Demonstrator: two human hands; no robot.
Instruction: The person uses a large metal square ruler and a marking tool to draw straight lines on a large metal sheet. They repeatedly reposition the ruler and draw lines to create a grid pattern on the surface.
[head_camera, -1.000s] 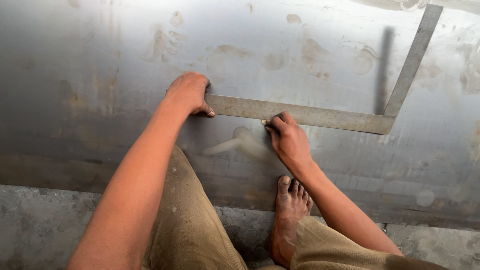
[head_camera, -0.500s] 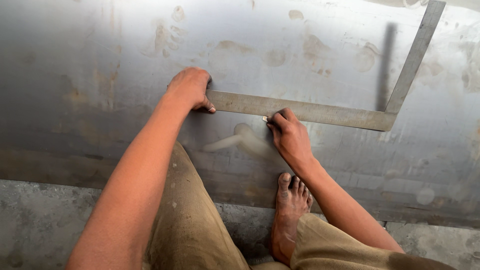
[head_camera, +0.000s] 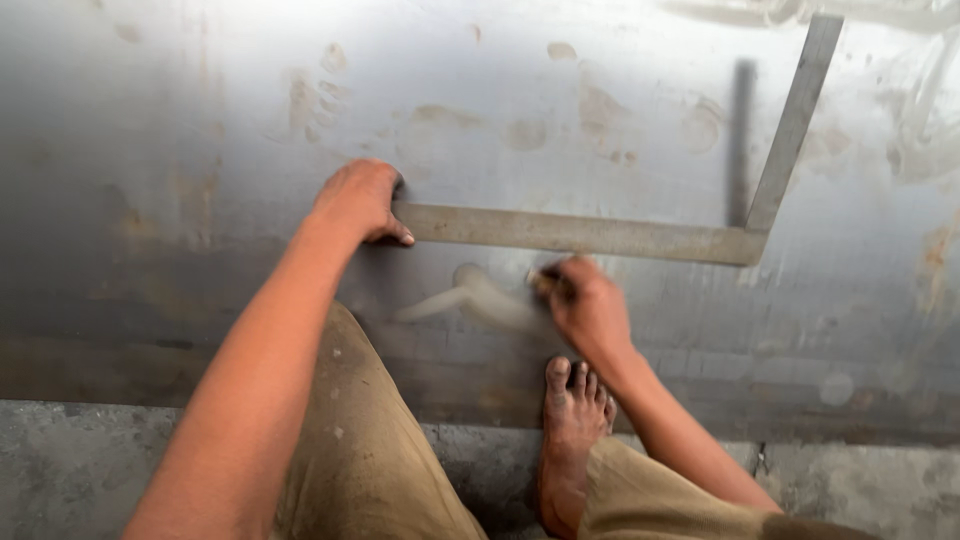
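Large steel L-square (head_camera: 600, 235) lying flat on a grey sheet-metal plate (head_camera: 200, 150), long arm across, short arm running up at its right end. Left hand (head_camera: 360, 200) pressed palm-down on the square's left end, fingers curled over. Right hand (head_camera: 592, 308) just below the long arm, blurred, pinched shut around a small marking tool (head_camera: 540, 283). Bare foot (head_camera: 572, 420) below the square, on the plate's near edge.
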